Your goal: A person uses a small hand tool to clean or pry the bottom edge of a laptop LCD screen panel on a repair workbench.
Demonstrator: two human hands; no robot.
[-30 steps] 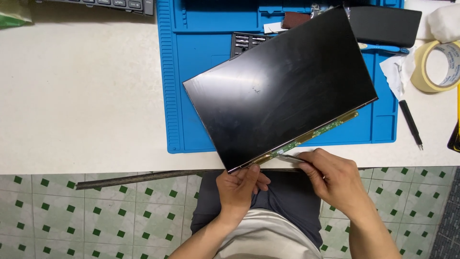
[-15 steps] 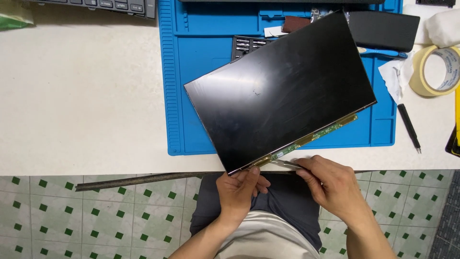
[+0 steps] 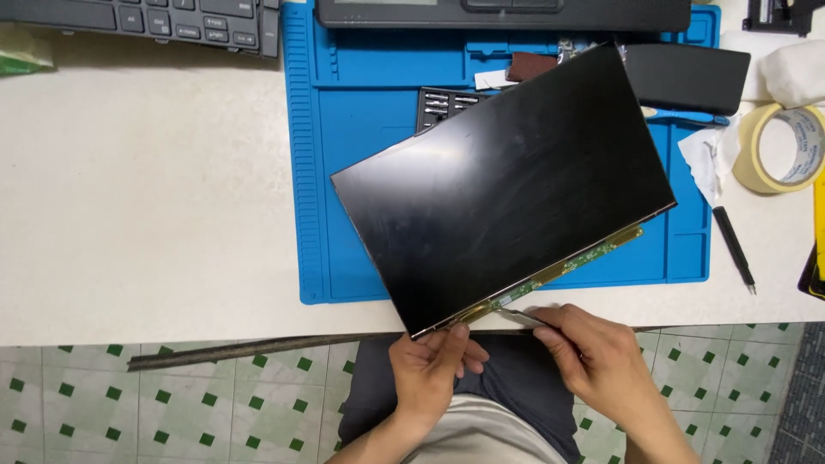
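On the white counter (image 3: pixel 146 215), a dark keyboard (image 3: pixel 137 21) lies at 11 o'clock, with a scrap of green packet (image 3: pixel 21 51) just under its left end. A blue work mat (image 3: pixel 344 172) fills the middle, and on it, at 12 o'clock, sits a small black case of screwdriver bits (image 3: pixel 443 103), partly covered by the big black screen panel (image 3: pixel 503 185). The panel lies tilted across the mat, its lower corner jutting past the counter's near edge. A thin green circuit strip (image 3: pixel 567 265) runs along its lower right edge.

Below that corner, at 6 o'clock, the left hand (image 3: pixel 434 365) pinches the panel's lower edge, thumb on top and fingers curled beneath. Just to its right, the right hand (image 3: pixel 593 352) holds a thin flat metal tool (image 3: pixel 520 316) between thumb and fingertips, its tip pointed at the circuit strip, wrist angled in from 5 o'clock.

Farther right, at 2 o'clock, lie a black box (image 3: pixel 687 77), crumpled white paper (image 3: pixel 705 159) and a roll of tan tape (image 3: pixel 782 146); a black pen (image 3: pixel 735 249) rests at 3 o'clock.
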